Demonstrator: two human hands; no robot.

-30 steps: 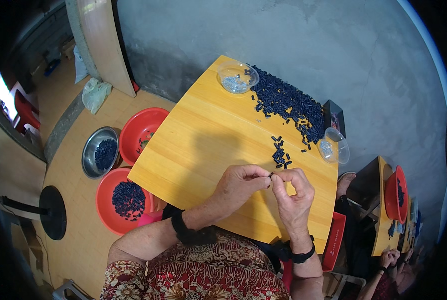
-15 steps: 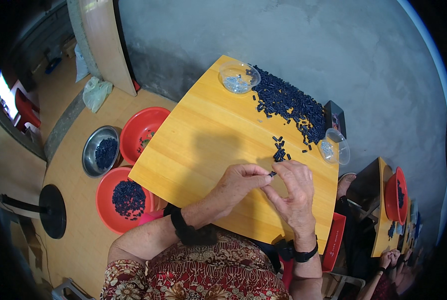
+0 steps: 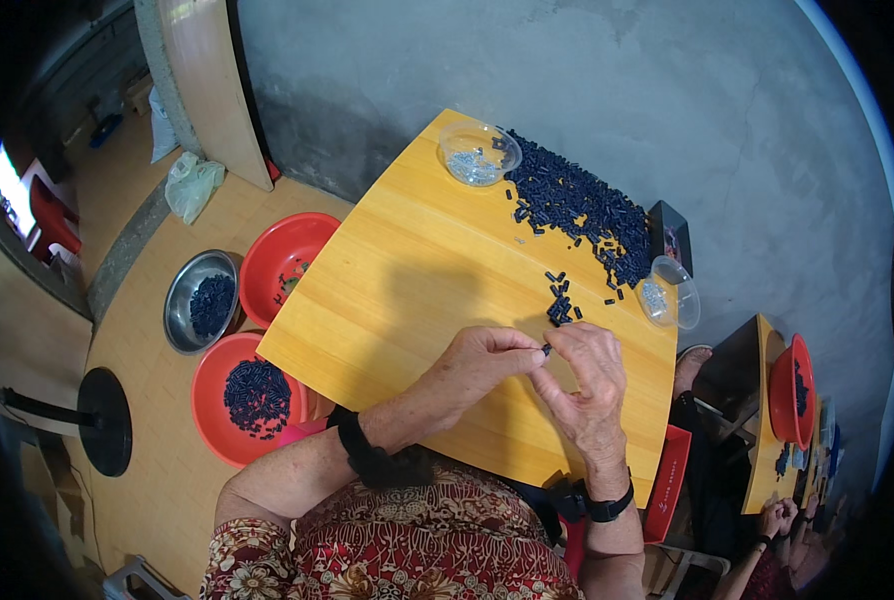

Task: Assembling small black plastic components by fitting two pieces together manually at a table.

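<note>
Over the yellow wooden table [image 3: 367,310], my left hand [image 3: 485,362] and my right hand [image 3: 589,378] meet fingertip to fingertip. Pinched between them is a small dark cylindrical piece [image 3: 546,350]; its details are too small to make out. Just beyond my fingers lies a little cluster of the same pieces [image 3: 560,298]. A large heap of dark pieces [image 3: 577,200] spreads along the table's far edge. Two clear plastic bowls with tiny shiny parts flank the heap, one bowl [image 3: 479,154] at its left and another bowl [image 3: 679,300], tilted, at its right.
On the floor at left stand a red basin of dark pieces [image 3: 210,420], a second red basin [image 3: 267,245] and a steel bowl [image 3: 182,335]. A black box [image 3: 672,235] sits behind the heap. Another person's hands [image 3: 779,517] work at a table [image 3: 764,440] on the right.
Both hands stay nearly in place, with the fingertips shifting slightly around the small dark piece. The heap and bowls have not moved.
</note>
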